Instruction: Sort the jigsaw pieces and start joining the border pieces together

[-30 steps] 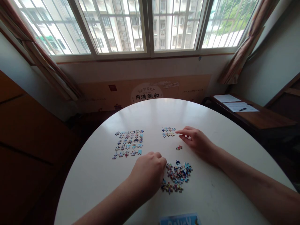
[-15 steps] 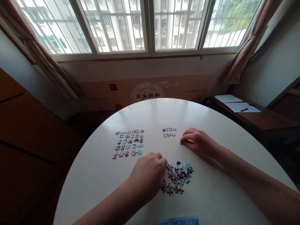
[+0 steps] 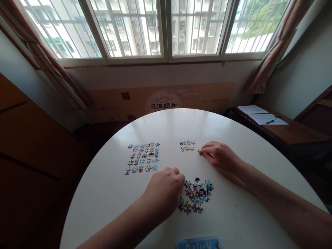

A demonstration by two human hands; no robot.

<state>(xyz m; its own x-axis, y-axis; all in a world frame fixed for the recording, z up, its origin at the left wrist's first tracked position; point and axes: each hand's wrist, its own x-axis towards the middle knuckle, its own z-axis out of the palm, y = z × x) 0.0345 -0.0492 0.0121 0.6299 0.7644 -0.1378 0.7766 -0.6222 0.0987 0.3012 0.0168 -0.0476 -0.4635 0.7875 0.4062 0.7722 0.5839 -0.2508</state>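
My right hand (image 3: 220,155) pinches a small jigsaw puzzle piece (image 3: 199,151) at its fingertips, just right of two short rows of puzzle pieces (image 3: 187,145). Closed, with its fingertips hidden from me, my left hand (image 3: 166,186) rests at the left edge of a loose pile of puzzle pieces (image 3: 198,192); whatever it may hold does not show. Farther left, several rows of spaced puzzle pieces (image 3: 144,157) lie on the white round table (image 3: 109,200).
A blue printed box or card (image 3: 199,242) lies at the table's near edge. To the right, a brown side table (image 3: 293,130) carries papers (image 3: 267,119) and a pen (image 3: 270,122). A barred window (image 3: 166,31) and curtains (image 3: 272,55) are beyond.
My right hand has shifted the puzzle piece slightly away from me, closer to the lower short row. My left hand stays by the pile.
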